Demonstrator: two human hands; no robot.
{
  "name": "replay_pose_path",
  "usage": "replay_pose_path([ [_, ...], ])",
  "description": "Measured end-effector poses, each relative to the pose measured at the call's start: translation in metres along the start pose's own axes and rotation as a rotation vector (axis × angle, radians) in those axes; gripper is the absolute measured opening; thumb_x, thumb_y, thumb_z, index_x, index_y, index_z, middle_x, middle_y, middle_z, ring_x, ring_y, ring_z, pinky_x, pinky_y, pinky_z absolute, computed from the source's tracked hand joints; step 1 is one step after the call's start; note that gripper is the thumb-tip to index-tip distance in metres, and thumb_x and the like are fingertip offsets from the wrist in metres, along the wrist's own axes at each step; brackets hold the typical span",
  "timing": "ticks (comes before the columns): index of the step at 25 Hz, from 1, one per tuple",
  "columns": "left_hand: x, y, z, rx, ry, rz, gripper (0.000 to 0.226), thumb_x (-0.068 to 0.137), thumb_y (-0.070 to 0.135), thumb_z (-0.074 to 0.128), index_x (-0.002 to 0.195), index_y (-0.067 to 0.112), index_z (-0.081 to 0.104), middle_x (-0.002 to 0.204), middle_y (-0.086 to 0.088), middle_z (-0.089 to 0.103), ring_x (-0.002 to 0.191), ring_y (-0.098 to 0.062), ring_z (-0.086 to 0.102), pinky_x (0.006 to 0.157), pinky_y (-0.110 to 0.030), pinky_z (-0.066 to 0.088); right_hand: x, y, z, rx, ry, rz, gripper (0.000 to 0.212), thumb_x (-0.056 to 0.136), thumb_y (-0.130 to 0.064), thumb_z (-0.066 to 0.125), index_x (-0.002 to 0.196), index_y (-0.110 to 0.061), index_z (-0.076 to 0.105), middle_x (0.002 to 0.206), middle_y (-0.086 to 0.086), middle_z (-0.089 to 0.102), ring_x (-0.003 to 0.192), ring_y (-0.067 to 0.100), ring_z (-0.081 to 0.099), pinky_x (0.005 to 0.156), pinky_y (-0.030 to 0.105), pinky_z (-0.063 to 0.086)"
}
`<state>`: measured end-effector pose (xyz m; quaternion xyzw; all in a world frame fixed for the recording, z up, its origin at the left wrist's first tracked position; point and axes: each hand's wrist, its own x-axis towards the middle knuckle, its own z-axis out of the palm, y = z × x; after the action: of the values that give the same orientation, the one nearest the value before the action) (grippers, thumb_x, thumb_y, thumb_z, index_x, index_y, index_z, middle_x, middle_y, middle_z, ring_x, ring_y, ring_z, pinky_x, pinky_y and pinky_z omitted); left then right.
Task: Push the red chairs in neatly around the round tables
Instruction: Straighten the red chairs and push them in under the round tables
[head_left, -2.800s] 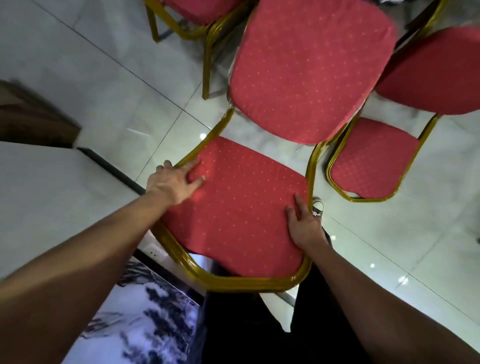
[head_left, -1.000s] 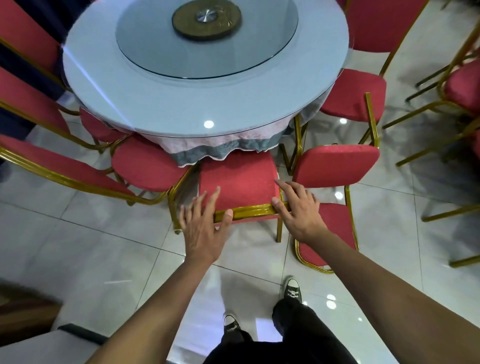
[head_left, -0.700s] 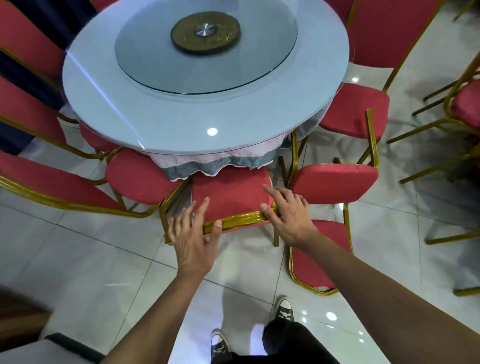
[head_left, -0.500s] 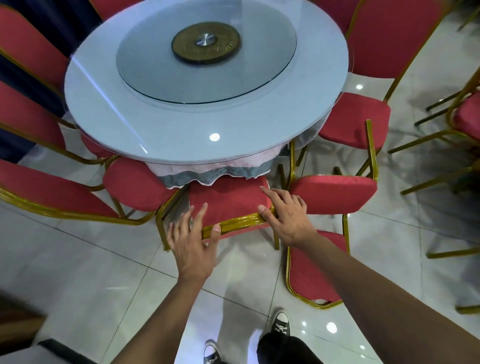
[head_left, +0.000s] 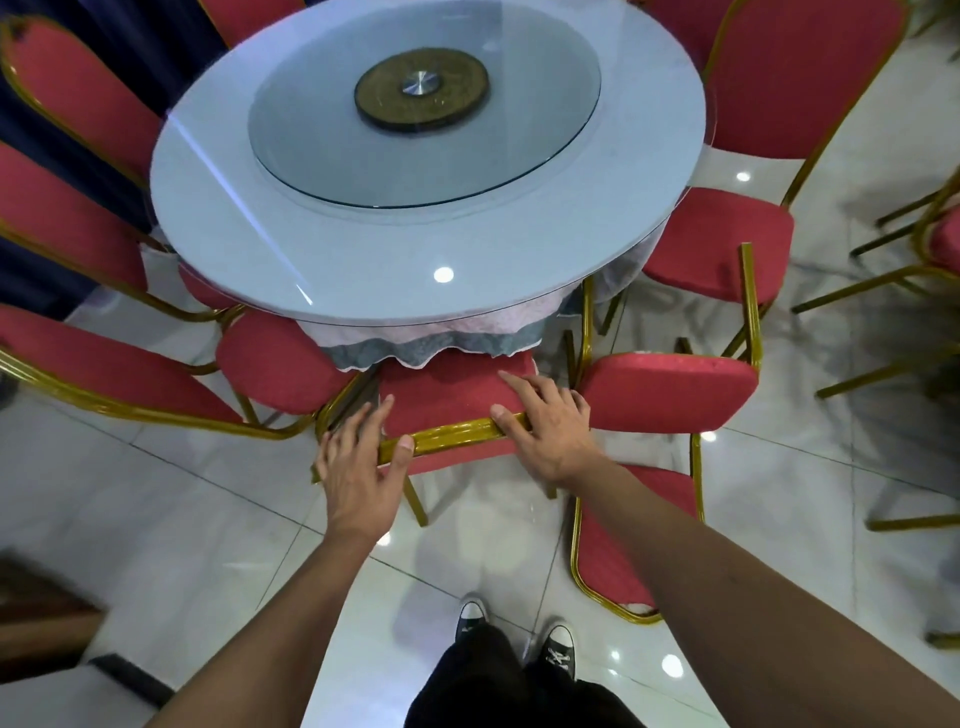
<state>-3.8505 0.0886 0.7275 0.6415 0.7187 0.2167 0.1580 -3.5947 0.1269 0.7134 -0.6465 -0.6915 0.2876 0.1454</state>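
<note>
Viewed from above: round table (head_left: 519, 260) with pale blue top, glass turntable (head_left: 415, 171) resting on it around a dark hub with a metal centre (head_left: 422, 89); scalloped pink-and-grey cloth (head_left: 441, 343) hanging below the rim. Ringed by red chairs with gold frames, on glossy white floor tiles (head_left: 182, 519) dotted with lamp reflections; dark blue drape (head_left: 41, 280) at far left. Nearest red chair (head_left: 447, 400) directly ahead, far part of its red cushion tucked under the cloth edge, gold bar along its near edge. Left hand (head_left: 358, 467) at the left end of that bar, fingers straight and spread, thumb laid over the bar. Right hand (head_left: 545, 426) at the right end, fingers extended flat on the cushion, thumb on the bar. Adjacent chair (head_left: 670, 392) just to the right, touching or nearly so. Black sneakers (head_left: 558, 649) at bottom centre.
</note>
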Motion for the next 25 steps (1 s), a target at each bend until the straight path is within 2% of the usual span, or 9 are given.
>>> replay_pose_path([
  [9,0.003,-0.003,0.001,-0.024,-0.021,-0.006,0.077,0.087,0.084,0.014,0.148,0.044,0.039,0.153,0.001,0.044,0.144,-0.024,0.031,0.12,-0.05,0.01,0.0,-0.002,-0.002,-0.012,0.007,-0.001,0.077,0.088,-0.087,0.007,0.15,-0.048,0.032,0.15,-0.004,0.041,0.141,0.023,0.034,0.122,0.052,0.012],
  [14,0.004,-0.009,0.003,-0.015,-0.039,0.01,0.068,0.091,0.079,0.021,0.143,0.042,0.044,0.149,0.002,0.048,0.139,-0.027,0.037,0.115,-0.057,0.018,-0.01,-0.016,-0.013,-0.131,-0.041,0.066,0.086,0.088,-0.084,0.002,0.144,-0.033,0.043,0.138,0.002,0.051,0.134,0.028,0.043,0.122,0.051,0.019],
  [17,0.005,-0.01,0.003,-0.03,-0.035,-0.002,0.07,0.088,0.083,0.02,0.132,0.04,0.053,0.141,0.001,0.054,0.132,-0.029,0.044,0.11,-0.056,0.024,-0.022,-0.024,-0.013,-0.132,-0.027,0.095,0.07,0.097,-0.073,0.012,0.132,-0.025,0.049,0.132,0.003,0.053,0.133,0.028,0.044,0.124,0.05,0.017],
  [19,0.003,-0.008,0.002,-0.027,-0.032,-0.013,0.067,0.087,0.083,0.022,0.122,0.038,0.057,0.132,0.0,0.058,0.124,-0.03,0.048,0.106,-0.054,0.027,-0.032,-0.024,-0.014,-0.127,-0.026,0.072,0.06,0.102,-0.065,0.021,0.135,-0.023,0.048,0.137,0.004,0.051,0.138,0.028,0.039,0.125,0.049,0.016],
  [21,0.003,-0.006,0.0,-0.013,-0.048,-0.02,0.06,0.087,0.079,0.026,0.118,0.037,0.057,0.127,-0.002,0.059,0.119,-0.032,0.049,0.104,-0.052,0.029,-0.038,-0.024,-0.021,-0.126,-0.063,0.056,0.061,0.104,-0.061,0.025,0.148,-0.021,0.04,0.149,0.006,0.043,0.145,0.028,0.03,0.124,0.049,0.018],
  [25,0.002,-0.003,-0.004,0.065,-0.084,-0.006,0.067,0.09,0.074,0.02,0.134,0.033,0.05,0.136,-0.01,0.056,0.128,-0.037,0.045,0.11,-0.057,0.025,-0.039,-0.022,-0.036,-0.202,-0.143,0.013,0.065,0.105,-0.06,0.026,0.157,-0.021,0.029,0.161,0.006,0.033,0.151,0.026,0.023,0.124,0.046,0.019],
])
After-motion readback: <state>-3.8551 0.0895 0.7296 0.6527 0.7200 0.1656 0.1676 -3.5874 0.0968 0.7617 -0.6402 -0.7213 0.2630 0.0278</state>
